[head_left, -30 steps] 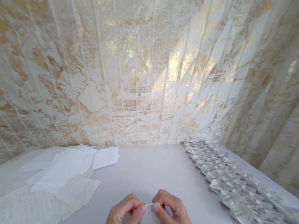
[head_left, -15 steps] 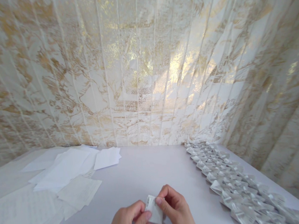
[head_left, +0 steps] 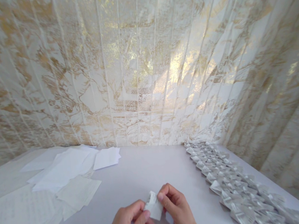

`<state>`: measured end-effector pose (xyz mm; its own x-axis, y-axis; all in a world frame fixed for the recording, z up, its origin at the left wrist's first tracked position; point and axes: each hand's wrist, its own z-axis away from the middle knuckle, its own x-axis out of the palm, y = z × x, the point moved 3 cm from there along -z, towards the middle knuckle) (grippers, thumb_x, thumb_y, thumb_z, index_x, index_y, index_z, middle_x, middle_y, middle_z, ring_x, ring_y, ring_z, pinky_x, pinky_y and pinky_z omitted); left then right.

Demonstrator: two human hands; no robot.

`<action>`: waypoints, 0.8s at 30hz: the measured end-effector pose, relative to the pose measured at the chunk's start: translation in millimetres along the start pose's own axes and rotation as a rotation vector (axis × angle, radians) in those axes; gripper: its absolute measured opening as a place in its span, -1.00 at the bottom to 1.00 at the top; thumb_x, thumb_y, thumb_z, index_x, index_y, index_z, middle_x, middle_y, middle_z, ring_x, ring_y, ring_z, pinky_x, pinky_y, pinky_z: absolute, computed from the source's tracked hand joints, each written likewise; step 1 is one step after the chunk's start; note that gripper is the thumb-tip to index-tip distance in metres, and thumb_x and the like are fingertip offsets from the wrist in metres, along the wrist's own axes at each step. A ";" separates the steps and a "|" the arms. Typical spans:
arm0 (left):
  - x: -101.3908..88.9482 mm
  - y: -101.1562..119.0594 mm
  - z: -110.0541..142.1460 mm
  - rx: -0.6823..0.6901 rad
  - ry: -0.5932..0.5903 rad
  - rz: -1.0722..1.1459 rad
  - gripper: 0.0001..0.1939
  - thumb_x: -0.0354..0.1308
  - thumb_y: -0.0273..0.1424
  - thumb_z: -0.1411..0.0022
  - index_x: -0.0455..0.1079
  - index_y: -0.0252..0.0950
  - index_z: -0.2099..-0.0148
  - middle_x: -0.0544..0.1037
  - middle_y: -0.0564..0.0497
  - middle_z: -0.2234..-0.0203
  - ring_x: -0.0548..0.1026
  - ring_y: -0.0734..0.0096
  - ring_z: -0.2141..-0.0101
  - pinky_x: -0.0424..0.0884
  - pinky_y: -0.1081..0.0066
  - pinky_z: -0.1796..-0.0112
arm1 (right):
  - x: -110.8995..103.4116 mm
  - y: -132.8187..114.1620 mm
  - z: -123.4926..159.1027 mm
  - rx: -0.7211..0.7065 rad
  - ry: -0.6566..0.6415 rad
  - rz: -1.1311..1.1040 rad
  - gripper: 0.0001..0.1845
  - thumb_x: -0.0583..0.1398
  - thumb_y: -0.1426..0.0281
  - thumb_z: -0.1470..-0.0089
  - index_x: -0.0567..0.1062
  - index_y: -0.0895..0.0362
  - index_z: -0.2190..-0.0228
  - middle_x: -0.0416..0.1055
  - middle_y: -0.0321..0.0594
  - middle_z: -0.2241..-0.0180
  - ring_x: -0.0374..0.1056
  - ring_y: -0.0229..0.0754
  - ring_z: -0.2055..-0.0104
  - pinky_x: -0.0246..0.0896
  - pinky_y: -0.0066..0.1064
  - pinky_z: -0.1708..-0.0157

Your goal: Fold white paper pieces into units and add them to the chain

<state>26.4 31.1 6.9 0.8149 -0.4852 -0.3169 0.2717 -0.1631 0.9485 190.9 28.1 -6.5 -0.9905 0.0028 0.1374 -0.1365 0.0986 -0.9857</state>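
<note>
A small folded piece of printed paper (head_left: pixel 155 210) is held above the near part of the table, between both hands. My left hand (head_left: pixel 130 219) pinches its left edge with thumb and forefinger. On the other side, my right hand (head_left: pixel 176 206) grips its upper right edge between thumb and fingers. The paper's top edge stands raised and curled, with some print showing along it. Its underside is hidden from view.
Long overlapping rows of folded paper pieces (head_left: pixel 232 183) run along the right side of the white table (head_left: pixel 141 171). White blank sheets (head_left: pixel 63 168) and printed sheets (head_left: pixel 23 213) lie at the left. A patterned curtain (head_left: pixel 136 75) hangs behind.
The top edge of the paper has opened up and curled, where it lay flatter before. Both hands have stayed nearly in place, the paper tilting slightly.
</note>
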 end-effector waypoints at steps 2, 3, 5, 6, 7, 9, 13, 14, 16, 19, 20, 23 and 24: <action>-2.9 0.3 -0.5 0.010 0.030 0.001 -0.56 -0.03 -0.05 -0.32 0.42 -0.26 0.37 0.65 0.02 0.44 0.55 0.29 0.37 0.30 0.48 0.32 | 0.7 -2.2 0.1 -0.020 -0.021 0.013 -0.40 0.32 -0.13 0.10 0.36 0.15 0.55 0.22 -0.40 0.62 0.06 -0.33 0.55 -0.01 -0.49 0.51; -4.2 0.6 -0.7 0.015 0.044 0.001 -0.56 -0.03 -0.04 -0.31 0.43 -0.26 0.37 0.64 0.03 0.45 0.54 0.29 0.37 0.30 0.48 0.32 | 0.8 -3.3 0.1 -0.032 -0.022 0.016 -0.41 0.33 -0.13 0.10 0.36 0.15 0.56 0.20 -0.41 0.62 0.05 -0.34 0.55 -0.02 -0.49 0.51; -6.0 2.1 -0.7 0.023 0.064 -0.020 -0.55 -0.04 -0.04 -0.32 0.43 -0.25 0.39 0.63 0.04 0.46 0.52 0.30 0.39 0.28 0.48 0.36 | 0.4 -5.7 0.1 -0.044 -0.008 0.023 -0.41 0.35 -0.11 0.12 0.35 0.15 0.59 0.17 -0.43 0.64 0.01 -0.35 0.56 -0.04 -0.49 0.52; -6.5 3.2 -0.4 0.028 0.072 -0.037 -0.55 -0.05 -0.04 -0.33 0.43 -0.25 0.40 0.62 0.05 0.47 0.50 0.31 0.40 0.26 0.49 0.38 | -0.1 -7.0 0.0 -0.041 0.004 0.024 -0.41 0.36 -0.10 0.13 0.34 0.14 0.61 0.15 -0.44 0.66 -0.01 -0.36 0.57 -0.06 -0.49 0.53; -6.9 4.6 -0.1 0.036 0.082 -0.055 -0.54 -0.06 -0.05 -0.34 0.43 -0.24 0.41 0.60 0.06 0.48 0.49 0.32 0.42 0.24 0.49 0.39 | -0.7 -8.2 0.0 -0.032 0.012 0.023 -0.40 0.36 -0.11 0.15 0.33 0.14 0.62 0.14 -0.44 0.66 -0.02 -0.36 0.57 -0.08 -0.49 0.53; -7.4 7.3 0.7 0.058 0.105 -0.064 -0.53 -0.08 -0.05 -0.35 0.42 -0.23 0.42 0.59 0.07 0.50 0.46 0.35 0.45 0.21 0.49 0.41 | -1.9 -9.7 0.0 0.002 0.011 0.024 -0.39 0.37 -0.12 0.18 0.34 0.15 0.64 0.15 -0.44 0.68 -0.03 -0.37 0.59 -0.11 -0.49 0.55; -8.7 7.0 -1.0 0.088 0.127 0.056 -0.52 -0.06 0.00 -0.35 0.42 -0.23 0.40 0.56 0.08 0.55 0.45 0.35 0.46 0.25 0.48 0.38 | -5.8 -5.3 -1.4 0.045 0.008 0.069 -0.39 0.35 -0.14 0.15 0.42 0.17 0.61 0.10 -0.48 0.78 -0.08 -0.41 0.68 -0.21 -0.50 0.63; -8.8 5.5 -2.2 0.092 0.119 0.094 -0.52 -0.04 0.01 -0.34 0.44 -0.24 0.38 0.55 0.08 0.57 0.44 0.35 0.46 0.26 0.47 0.36 | -6.4 -3.1 -2.0 0.038 0.005 0.056 -0.40 0.34 -0.14 0.14 0.45 0.18 0.59 0.10 -0.49 0.80 -0.10 -0.42 0.70 -0.21 -0.51 0.65; -8.8 1.7 -4.7 0.097 0.098 0.175 -0.51 0.03 0.04 -0.31 0.49 -0.27 0.32 0.56 0.06 0.57 0.44 0.36 0.47 0.29 0.47 0.36 | -5.8 1.2 -3.3 0.014 -0.017 -0.018 -0.43 0.35 -0.10 0.11 0.51 0.19 0.50 0.21 -0.44 0.78 -0.04 -0.41 0.71 -0.13 -0.52 0.64; -10.2 -4.1 -6.7 0.065 0.165 0.315 -0.44 0.15 0.13 -0.17 0.56 -0.29 0.17 0.62 -0.01 0.47 0.49 0.32 0.40 0.36 0.45 0.34 | -1.9 4.9 -3.5 -0.012 -0.088 -0.164 -0.51 0.42 0.01 0.12 0.56 0.16 0.34 0.45 -0.29 0.61 0.21 -0.33 0.61 0.06 -0.51 0.55; -11.0 -5.5 -6.5 0.042 0.213 0.356 -0.40 0.20 0.15 -0.11 0.57 -0.29 0.12 0.62 -0.01 0.46 0.51 0.30 0.38 0.38 0.45 0.32 | -0.6 4.9 -3.0 -0.023 -0.106 -0.205 -0.52 0.44 0.05 0.14 0.57 0.14 0.29 0.48 -0.28 0.57 0.26 -0.31 0.56 0.09 -0.50 0.51; -12.9 -6.0 -4.1 -0.004 0.339 0.419 -0.35 0.29 0.16 0.00 0.58 -0.26 0.08 0.58 0.04 0.51 0.51 0.31 0.36 0.42 0.44 0.24 | 1.5 3.1 -0.5 -0.054 -0.118 -0.267 -0.53 0.47 0.12 0.16 0.58 0.08 0.23 0.48 -0.32 0.52 0.30 -0.29 0.48 0.11 -0.48 0.44; -13.1 -5.2 -3.3 -0.004 0.360 0.426 -0.35 0.30 0.15 0.02 0.58 -0.26 0.08 0.55 0.06 0.53 0.50 0.31 0.36 0.43 0.44 0.22 | 1.7 2.6 0.3 -0.052 -0.113 -0.267 -0.54 0.48 0.13 0.17 0.59 0.07 0.23 0.48 -0.32 0.53 0.29 -0.28 0.48 0.11 -0.48 0.43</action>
<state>16.0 41.2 6.1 0.9765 -0.1830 0.1141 -0.1184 -0.0128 0.9929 188.8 28.0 -8.8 -0.9155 -0.1402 0.3772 -0.3948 0.1316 -0.9093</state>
